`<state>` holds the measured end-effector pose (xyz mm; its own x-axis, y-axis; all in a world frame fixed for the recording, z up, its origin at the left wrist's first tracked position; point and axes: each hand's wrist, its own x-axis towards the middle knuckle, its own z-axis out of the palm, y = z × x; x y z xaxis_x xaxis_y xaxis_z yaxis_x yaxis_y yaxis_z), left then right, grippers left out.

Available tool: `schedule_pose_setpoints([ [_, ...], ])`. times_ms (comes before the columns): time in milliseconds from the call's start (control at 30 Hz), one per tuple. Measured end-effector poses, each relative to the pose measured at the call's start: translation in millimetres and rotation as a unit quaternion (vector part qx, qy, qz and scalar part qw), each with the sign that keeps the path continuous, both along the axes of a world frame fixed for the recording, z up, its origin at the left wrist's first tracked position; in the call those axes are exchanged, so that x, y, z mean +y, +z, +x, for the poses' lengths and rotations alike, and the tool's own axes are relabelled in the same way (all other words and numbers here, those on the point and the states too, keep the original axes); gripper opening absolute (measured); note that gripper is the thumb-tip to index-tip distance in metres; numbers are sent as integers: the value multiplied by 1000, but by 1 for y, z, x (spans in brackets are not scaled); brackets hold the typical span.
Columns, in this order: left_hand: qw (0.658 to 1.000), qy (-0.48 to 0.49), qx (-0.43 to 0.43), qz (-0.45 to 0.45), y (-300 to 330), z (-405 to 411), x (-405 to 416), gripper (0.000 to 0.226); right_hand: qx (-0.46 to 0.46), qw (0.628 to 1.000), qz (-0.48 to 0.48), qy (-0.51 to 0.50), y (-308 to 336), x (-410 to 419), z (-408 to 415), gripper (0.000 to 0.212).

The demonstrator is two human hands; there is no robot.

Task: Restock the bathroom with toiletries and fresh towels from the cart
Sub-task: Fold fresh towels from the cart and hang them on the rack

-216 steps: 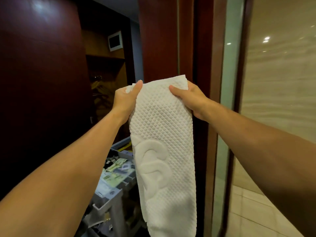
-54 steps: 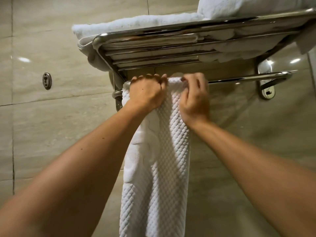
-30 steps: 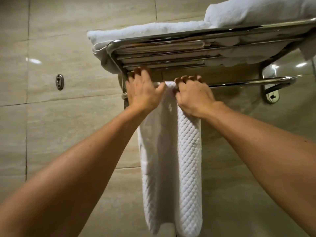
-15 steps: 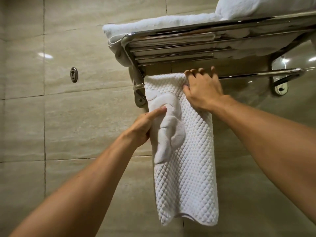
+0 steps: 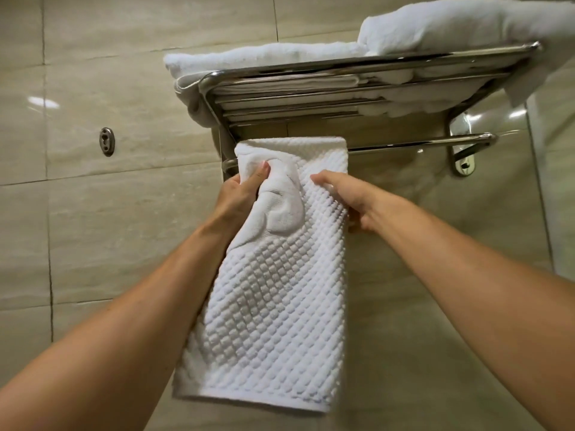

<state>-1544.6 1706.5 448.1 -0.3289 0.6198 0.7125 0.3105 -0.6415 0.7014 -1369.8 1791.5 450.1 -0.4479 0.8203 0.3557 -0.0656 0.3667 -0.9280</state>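
I have the white waffle-textured towel (image 5: 273, 290) draped over the lower chrome rail (image 5: 413, 145), just under the chrome wall rack (image 5: 357, 66) in the upper middle of the frame, which carries folded white towels (image 5: 435, 26). My left hand (image 5: 239, 194) pinches the towel's left edge by the embossed emblem; my right hand (image 5: 345, 197) grips its right edge from behind. I judge both hands are tugging the sides down so it hangs square.
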Motion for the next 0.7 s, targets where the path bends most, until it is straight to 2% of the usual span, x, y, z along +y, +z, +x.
schedule_pose_setpoints([
  [67,1000,1,-7,-7,3,-1,-4,26,94,995,21,-13,1,3,3,41],
  [133,999,-9,-41,-6,7,-6,-7,25,187,981,49,-20,4,2,4,39],
  [200,998,3,-67,15,14,-10,-6,23,228,970,67,-42,10,-2,5,43],
  [300,988,113,-77,74,21,-11,5,39,244,958,127,-79,14,-7,3,65],
  [400,974,174,-96,105,27,-11,14,51,153,938,288,-116,13,-14,-1,87],
  [467,974,189,-92,89,31,-15,16,58,121,921,343,-140,16,-11,3,83],
  [567,971,212,-36,102,44,-23,17,61,178,915,316,-175,25,-7,5,67],
  [633,970,198,12,142,57,-27,19,44,224,914,279,-193,36,-5,-1,50],
  [700,971,184,47,143,74,-30,22,18,217,908,277,-227,53,1,-6,37],
])
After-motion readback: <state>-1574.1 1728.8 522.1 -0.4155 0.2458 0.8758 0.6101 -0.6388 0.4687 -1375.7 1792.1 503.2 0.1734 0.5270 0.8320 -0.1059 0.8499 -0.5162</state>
